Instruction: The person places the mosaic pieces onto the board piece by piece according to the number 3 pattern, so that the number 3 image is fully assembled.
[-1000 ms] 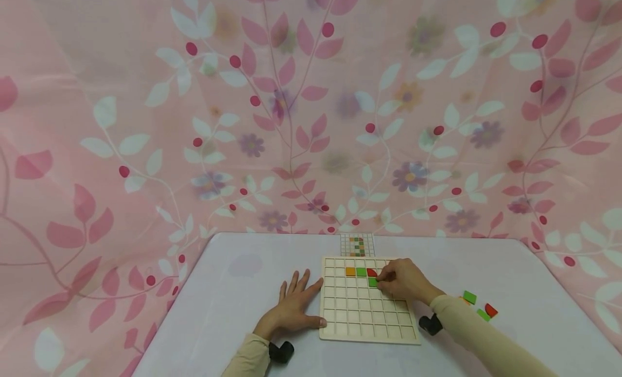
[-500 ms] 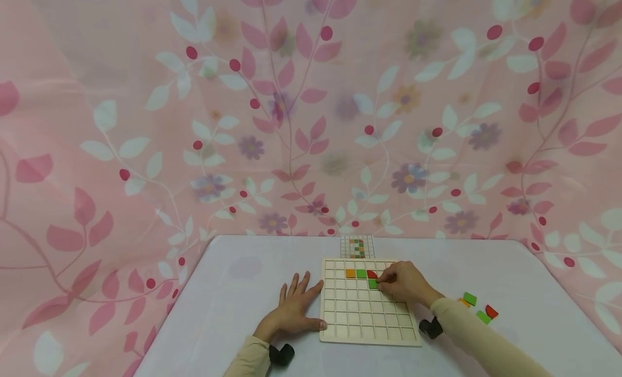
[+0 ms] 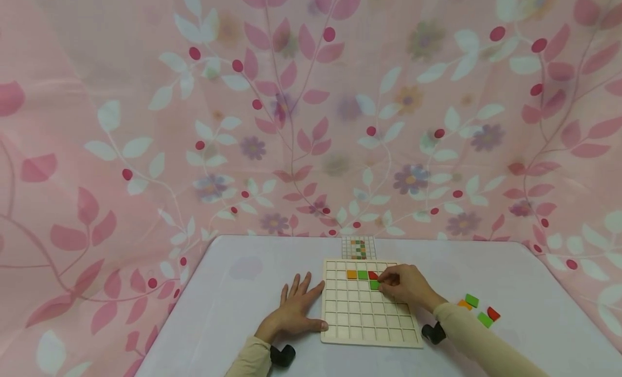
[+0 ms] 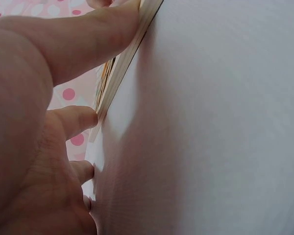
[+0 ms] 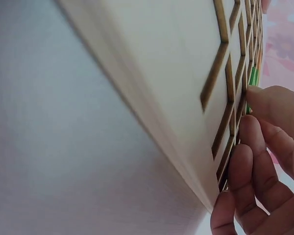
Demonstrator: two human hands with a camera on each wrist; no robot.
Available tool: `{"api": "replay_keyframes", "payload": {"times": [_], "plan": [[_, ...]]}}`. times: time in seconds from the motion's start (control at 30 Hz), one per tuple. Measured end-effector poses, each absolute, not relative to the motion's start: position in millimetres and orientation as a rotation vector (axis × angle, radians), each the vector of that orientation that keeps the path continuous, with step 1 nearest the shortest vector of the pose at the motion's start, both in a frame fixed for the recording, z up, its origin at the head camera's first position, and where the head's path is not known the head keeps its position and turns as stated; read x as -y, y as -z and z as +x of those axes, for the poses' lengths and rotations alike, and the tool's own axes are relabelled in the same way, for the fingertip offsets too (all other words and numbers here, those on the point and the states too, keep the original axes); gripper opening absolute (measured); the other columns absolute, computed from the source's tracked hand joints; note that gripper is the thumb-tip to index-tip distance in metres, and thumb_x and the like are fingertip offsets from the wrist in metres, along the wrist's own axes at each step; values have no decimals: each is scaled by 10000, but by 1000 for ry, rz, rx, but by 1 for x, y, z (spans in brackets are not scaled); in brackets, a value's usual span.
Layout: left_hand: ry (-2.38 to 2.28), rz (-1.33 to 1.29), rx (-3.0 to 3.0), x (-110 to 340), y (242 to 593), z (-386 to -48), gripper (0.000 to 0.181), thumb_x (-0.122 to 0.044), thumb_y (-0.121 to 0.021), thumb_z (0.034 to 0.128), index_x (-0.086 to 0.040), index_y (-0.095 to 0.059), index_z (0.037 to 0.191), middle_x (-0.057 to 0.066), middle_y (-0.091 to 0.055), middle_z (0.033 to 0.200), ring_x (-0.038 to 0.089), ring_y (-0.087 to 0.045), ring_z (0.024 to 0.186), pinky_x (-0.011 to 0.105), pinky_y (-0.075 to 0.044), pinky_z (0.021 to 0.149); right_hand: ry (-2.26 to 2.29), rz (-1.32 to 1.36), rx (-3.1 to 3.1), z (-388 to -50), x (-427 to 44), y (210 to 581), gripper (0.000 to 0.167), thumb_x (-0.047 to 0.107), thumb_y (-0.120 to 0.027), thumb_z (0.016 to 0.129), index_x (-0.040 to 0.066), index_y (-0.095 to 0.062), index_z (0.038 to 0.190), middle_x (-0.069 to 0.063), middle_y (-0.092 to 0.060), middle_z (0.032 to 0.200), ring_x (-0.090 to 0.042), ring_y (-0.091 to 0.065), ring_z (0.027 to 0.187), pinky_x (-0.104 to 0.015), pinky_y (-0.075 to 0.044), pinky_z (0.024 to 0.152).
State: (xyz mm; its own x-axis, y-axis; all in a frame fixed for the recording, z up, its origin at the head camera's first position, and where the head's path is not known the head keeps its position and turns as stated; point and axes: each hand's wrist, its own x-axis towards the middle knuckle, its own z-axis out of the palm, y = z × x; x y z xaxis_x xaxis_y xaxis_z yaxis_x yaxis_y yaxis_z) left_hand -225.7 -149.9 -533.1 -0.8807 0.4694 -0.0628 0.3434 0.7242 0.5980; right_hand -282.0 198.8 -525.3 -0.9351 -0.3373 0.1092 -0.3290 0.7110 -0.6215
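Observation:
A pale wooden grid board point(image 3: 359, 318) lies on the table. My left hand point(image 3: 291, 312) is spread beside it, with the thumb and fingertips against its left edge. In one upper row sit an orange square tile point(image 3: 352, 275), a green tile point(image 3: 362, 275) and a red tile point(image 3: 372, 275) with a curved edge. Below the red one is another green tile point(image 3: 374, 285), pinched at its right side by the thumb and forefinger of my right hand point(image 3: 408, 287). In the right wrist view the thumb covers part of this green tile point(image 5: 254, 76), and the other fingers curl over the grid.
Behind the board lies a small card point(image 3: 358, 247) printed with a coloured grid pattern. To the right, near my forearm, are loose tiles: an orange one point(image 3: 465, 304), a red one point(image 3: 493, 313) and two green ones point(image 3: 472, 300). A floral curtain point(image 3: 311, 118) hangs behind the white table.
The view shifts slightly. Both hands keep almost the same place, and the tiles on the board look unmoved.

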Motion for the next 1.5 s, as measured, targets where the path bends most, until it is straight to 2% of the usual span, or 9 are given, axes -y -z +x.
{"api": "replay_keyframes", "payload": {"times": [0.37, 0.57, 0.7, 0.8, 0.87, 0.93, 1.0, 1.23, 1.5], "plan": [[-883, 657, -2719, 149, 533, -225, 1024, -495, -856, 853, -124, -357, 1665, 269, -88, 1765, 532, 31, 1625, 785, 32, 1220, 1140, -606, -2866, -277, -211, 526, 147, 233, -836, 931, 141, -799, 1039, 85, -728, 902, -37, -622, 792, -219, -537, 717], [-918, 691, -2710, 152, 535, -227, 1042, -545, -841, 847, -132, -351, 1668, 288, -81, 1759, 561, 46, 1612, 797, 56, 1205, 1159, -555, -2907, -269, -230, 520, 113, 192, -802, 954, 140, -805, 1054, 82, -756, 960, -56, -647, 843, -245, -541, 743], [-939, 717, -2710, 153, 537, -228, 1064, -605, -825, 834, -138, -354, 1666, 302, -90, 1753, 583, 45, 1601, 805, 64, 1194, 1021, -522, -3034, -261, -249, 519, 113, 177, -793, 954, 145, -811, 1061, 74, -762, 996, -93, -664, 909, -385, -569, 889], [-932, 714, -2707, 153, 538, -228, 1065, -593, -832, 835, -133, -352, 1667, 304, -87, 1752, 583, 46, 1601, 809, 60, 1192, 887, -513, -3125, -255, -265, 520, 110, 166, -799, 935, 143, -815, 1042, 52, -756, 997, -158, -662, 954, -502, -558, 924], [-911, 702, -2712, 152, 537, -227, 1058, -568, -840, 841, -129, -349, 1667, 298, -83, 1755, 573, 45, 1606, 808, 53, 1197, 829, -514, -3156, -250, -276, 522, 106, 157, -806, 916, 139, -817, 1020, 29, -752, 986, -209, -660, 969, -529, -555, 917], [-894, 680, -2715, 151, 536, -226, 1048, -539, -848, 846, -134, -344, 1671, 284, -78, 1760, 555, 46, 1615, 800, 49, 1206, 782, -509, -3170, -246, -287, 524, 111, 174, -818, 901, 141, -814, 1007, 17, -743, 986, -234, -650, 969, -492, -565, 836], [-881, 672, -2726, 150, 536, -226, 1041, -525, -850, 849, -126, -346, 1669, 281, -85, 1760, 547, 38, 1619, 797, 40, 1210, 746, -514, -3182, -242, -297, 526, 134, 193, -830, 893, 137, -807, 1013, 15, -738, 994, -235, -654, 964, -467, -570, 822], [-862, 662, -2734, 150, 538, -226, 1033, -527, -845, 856, -133, -346, 1670, 269, -83, 1765, 540, 37, 1622, 797, 37, 1211, 694, -484, -3168, -229, -320, 529, 218, 258, -844, 908, 133, -777, 1073, 69, -700, 972, -102, -619, 874, -296, -553, 752], [-878, 653, -2733, 149, 537, -226, 1034, -535, -845, 849, -147, -352, 1670, 251, -87, 1771, 528, 32, 1627, 790, 36, 1217, 697, -540, -3131, -216, -335, 528, 335, 396, -866, 883, 171, -765, 1109, 107, -677, 981, -3, -562, 863, -256, -540, 760]]}}
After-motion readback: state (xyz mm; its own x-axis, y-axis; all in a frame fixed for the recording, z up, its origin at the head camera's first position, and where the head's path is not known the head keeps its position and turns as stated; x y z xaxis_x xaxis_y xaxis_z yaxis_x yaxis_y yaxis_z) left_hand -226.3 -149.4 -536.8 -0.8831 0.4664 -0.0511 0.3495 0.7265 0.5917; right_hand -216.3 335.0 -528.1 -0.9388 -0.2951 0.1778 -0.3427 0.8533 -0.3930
